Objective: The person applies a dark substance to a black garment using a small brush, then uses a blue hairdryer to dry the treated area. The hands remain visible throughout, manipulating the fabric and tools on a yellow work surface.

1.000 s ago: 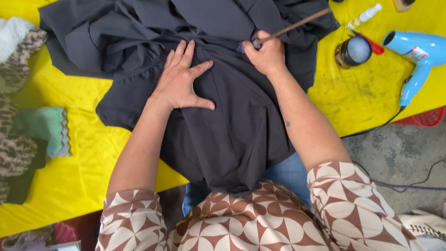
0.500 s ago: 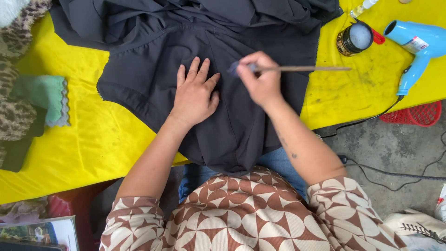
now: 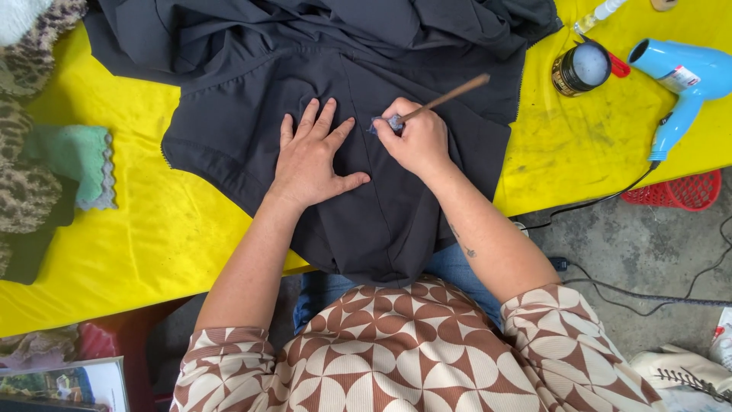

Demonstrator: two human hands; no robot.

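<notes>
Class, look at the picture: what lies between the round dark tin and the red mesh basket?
In the head view, between the round dark tin and the red mesh basket lie bare yellow table cover and the blue hair dryer's black cord.

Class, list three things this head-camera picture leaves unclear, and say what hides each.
1. Brush tip: hidden by the right hand.
2. Dark garment top: cut off by the upper edge.
3. Round tin contents: pale top, too small to tell.
4. Hair dryer plug: cord leaves the frame.
</notes>
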